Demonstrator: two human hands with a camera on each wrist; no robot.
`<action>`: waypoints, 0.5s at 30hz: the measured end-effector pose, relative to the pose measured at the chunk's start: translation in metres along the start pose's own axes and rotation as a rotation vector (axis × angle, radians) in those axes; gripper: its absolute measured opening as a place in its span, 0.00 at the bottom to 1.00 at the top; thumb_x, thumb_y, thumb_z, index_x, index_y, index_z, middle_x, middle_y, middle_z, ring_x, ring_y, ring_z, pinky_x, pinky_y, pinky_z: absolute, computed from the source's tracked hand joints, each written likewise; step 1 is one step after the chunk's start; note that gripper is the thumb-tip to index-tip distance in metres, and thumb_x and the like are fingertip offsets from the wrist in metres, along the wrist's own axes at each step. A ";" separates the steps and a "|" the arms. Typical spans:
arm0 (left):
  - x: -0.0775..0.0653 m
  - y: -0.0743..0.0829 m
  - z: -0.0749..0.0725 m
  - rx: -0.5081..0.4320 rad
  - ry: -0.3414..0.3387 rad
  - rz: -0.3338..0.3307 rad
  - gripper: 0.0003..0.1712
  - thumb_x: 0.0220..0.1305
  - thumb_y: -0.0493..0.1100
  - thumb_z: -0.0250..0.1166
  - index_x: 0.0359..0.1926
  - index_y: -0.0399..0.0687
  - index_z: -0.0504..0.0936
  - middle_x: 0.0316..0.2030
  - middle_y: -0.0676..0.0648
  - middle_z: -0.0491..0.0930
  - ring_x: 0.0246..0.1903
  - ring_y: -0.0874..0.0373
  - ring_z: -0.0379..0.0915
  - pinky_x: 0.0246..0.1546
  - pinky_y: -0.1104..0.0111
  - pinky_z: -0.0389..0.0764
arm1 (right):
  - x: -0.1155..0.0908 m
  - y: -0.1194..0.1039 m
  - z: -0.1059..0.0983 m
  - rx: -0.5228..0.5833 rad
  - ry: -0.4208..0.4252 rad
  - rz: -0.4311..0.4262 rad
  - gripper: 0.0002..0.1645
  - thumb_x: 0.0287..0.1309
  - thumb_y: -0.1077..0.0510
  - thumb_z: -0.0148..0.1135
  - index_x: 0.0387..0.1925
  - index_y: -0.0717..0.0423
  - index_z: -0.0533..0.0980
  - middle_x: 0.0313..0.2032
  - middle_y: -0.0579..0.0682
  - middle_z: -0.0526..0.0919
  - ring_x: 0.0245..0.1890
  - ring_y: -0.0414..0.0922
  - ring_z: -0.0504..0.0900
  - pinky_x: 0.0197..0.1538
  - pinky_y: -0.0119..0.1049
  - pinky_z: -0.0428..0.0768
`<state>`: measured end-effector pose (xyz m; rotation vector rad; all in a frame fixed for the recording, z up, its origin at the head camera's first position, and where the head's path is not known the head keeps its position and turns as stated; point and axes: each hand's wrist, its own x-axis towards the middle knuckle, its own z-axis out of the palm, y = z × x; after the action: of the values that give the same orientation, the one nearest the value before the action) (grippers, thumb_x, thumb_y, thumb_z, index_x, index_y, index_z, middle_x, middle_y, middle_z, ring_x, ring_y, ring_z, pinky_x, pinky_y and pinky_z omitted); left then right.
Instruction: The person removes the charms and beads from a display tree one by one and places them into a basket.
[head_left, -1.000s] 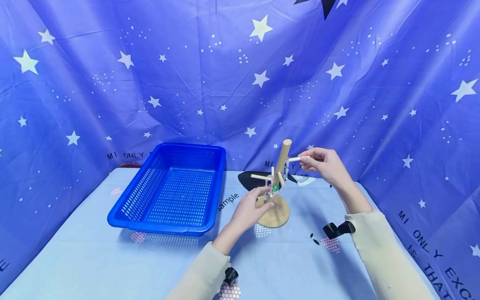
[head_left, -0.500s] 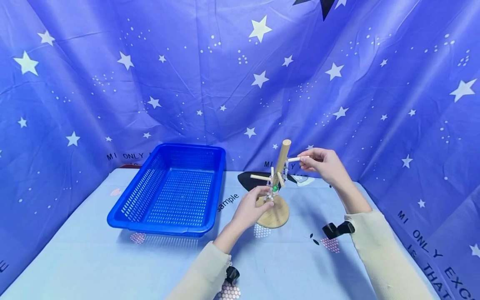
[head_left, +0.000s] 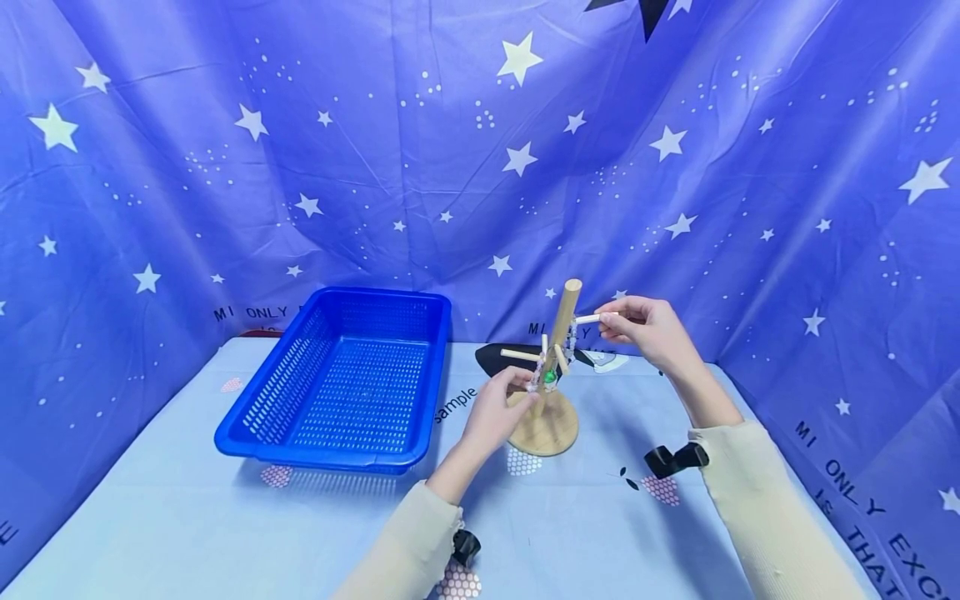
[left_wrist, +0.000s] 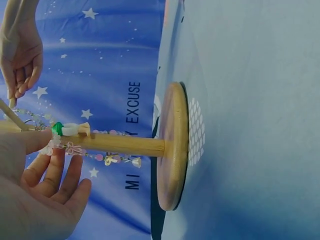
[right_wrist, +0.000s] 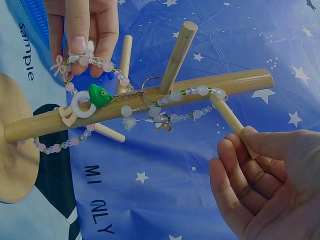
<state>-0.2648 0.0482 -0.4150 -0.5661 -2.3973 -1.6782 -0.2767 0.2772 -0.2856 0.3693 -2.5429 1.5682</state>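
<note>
A wooden stand [head_left: 567,310] with a round base and several side pegs stands upright on the table. My right hand [head_left: 651,332] pinches the end of one upper peg [right_wrist: 231,119]; a pale, clear-beaded bracelet [right_wrist: 202,90] hangs on that peg. With thumb and fingertips, my left hand [head_left: 492,410] pinches a pink beaded bracelet [right_wrist: 56,148] beside the post, and part of its loop passes behind the post. Between them hangs a green-headed frog keychain [right_wrist: 101,96], its metal ring round another peg [right_wrist: 179,57]. The left hand's fingers partly cover the pink bracelet in the head view.
A blue perforated plastic basket [head_left: 446,350] stands on the table left of the stand. Pale patterned cloth [head_left: 300,542] covers the table. A blue star-printed curtain [head_left: 390,167] rises close behind. Black straps [head_left: 678,459] are at the sleeves.
My left hand has moved slightly up, drawing the pink bracelet's lower beads up and a little left. The right hand keeps its pinch on the peg, and the stand has not moved.
</note>
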 end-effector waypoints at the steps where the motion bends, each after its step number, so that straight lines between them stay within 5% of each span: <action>1: 0.000 0.000 0.000 -0.002 0.004 0.000 0.14 0.62 0.37 0.68 0.50 0.41 0.81 0.44 0.44 0.85 0.47 0.52 0.82 0.59 0.60 0.80 | 0.000 0.000 0.000 0.000 0.001 0.001 0.21 0.71 0.62 0.56 0.52 0.80 0.73 0.25 0.34 0.82 0.29 0.29 0.83 0.39 0.25 0.86; 15: 0.006 0.002 -0.002 -0.056 0.076 -0.010 0.07 0.64 0.38 0.66 0.41 0.40 0.81 0.37 0.43 0.83 0.38 0.56 0.78 0.48 0.57 0.84 | -0.001 0.000 0.000 0.010 0.000 -0.002 0.20 0.70 0.63 0.55 0.52 0.81 0.73 0.25 0.36 0.83 0.28 0.30 0.83 0.39 0.25 0.86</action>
<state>-0.2694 0.0483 -0.4111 -0.4898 -2.3109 -1.7434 -0.2760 0.2773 -0.2855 0.3735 -2.5348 1.5807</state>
